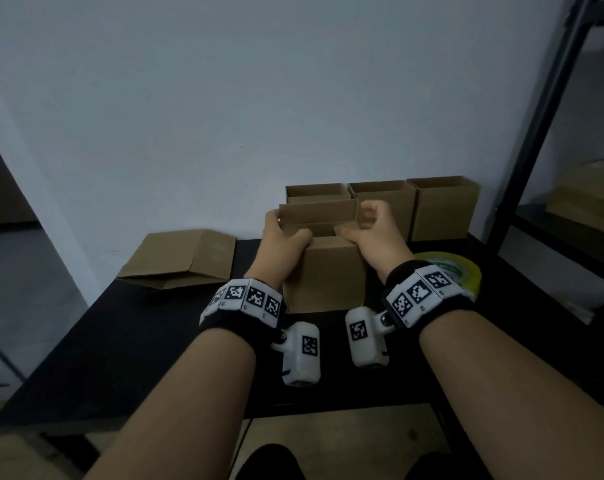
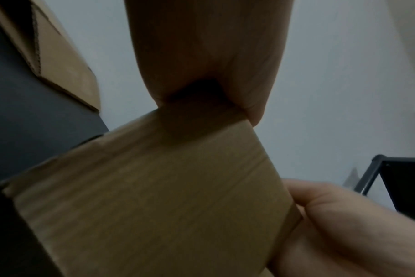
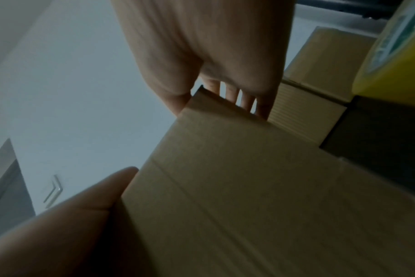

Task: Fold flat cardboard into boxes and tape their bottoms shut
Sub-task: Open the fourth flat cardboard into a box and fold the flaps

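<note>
A brown cardboard box (image 1: 325, 271) stands upright on the black table (image 1: 155, 341), flaps at its top. My left hand (image 1: 283, 233) grips its upper left corner, thumb lying over the near flap. My right hand (image 1: 373, 230) grips the upper right corner, thumb on the near flap and fingers curled over the side flap. The left wrist view shows the box wall (image 2: 154, 187) under my palm (image 2: 209, 56). In the right wrist view my fingers (image 3: 232, 93) hook over the box's (image 3: 249, 196) top edge. A yellow tape roll (image 1: 456, 271) lies just right of my right wrist.
Three open-topped boxes (image 1: 442, 206) stand in a row against the wall behind the held one. A flat folded cardboard blank (image 1: 183, 258) lies at the table's back left. A dark metal shelf frame (image 1: 536, 150) rises on the right.
</note>
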A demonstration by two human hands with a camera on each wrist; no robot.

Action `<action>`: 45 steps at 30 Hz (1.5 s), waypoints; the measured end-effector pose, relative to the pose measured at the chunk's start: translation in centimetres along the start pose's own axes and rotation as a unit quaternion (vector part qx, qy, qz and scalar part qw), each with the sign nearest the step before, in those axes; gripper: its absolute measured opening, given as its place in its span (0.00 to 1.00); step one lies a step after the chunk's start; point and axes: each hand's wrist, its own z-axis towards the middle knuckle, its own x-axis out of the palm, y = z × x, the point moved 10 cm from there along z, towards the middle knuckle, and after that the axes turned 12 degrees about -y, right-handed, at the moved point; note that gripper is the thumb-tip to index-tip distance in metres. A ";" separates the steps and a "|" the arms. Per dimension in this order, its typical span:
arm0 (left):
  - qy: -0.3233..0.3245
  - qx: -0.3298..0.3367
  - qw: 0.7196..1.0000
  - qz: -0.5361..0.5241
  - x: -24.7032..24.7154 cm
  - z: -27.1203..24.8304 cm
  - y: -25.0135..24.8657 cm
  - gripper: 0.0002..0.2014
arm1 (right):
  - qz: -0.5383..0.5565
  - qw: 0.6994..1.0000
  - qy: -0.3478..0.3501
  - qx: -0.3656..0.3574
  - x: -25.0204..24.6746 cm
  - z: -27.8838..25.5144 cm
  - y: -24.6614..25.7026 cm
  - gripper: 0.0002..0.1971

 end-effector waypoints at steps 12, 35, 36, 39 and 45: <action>0.008 -0.022 0.999 0.043 0.1 0.2 0.1 0.27 | 0.015 0.997 0.069 -0.030 0.7 -0.5 0.8 0.15; 0.032 0.002 0.980 0.197 1.2 1.9 0.2 0.16 | -0.089 0.992 0.084 0.024 2.9 0.0 -0.1 0.10; 0.031 0.004 0.980 0.196 1.1 1.8 0.1 0.16 | -0.092 0.992 0.083 0.023 2.8 -0.2 0.0 0.10; 0.032 0.015 0.982 0.185 0.9 1.5 -0.3 0.17 | -0.110 0.990 0.087 0.015 2.6 -0.5 0.5 0.10; -0.050 0.108 0.968 0.219 -0.6 1.2 -2.2 0.16 | -0.121 0.990 0.069 0.028 0.4 -1.0 1.3 0.12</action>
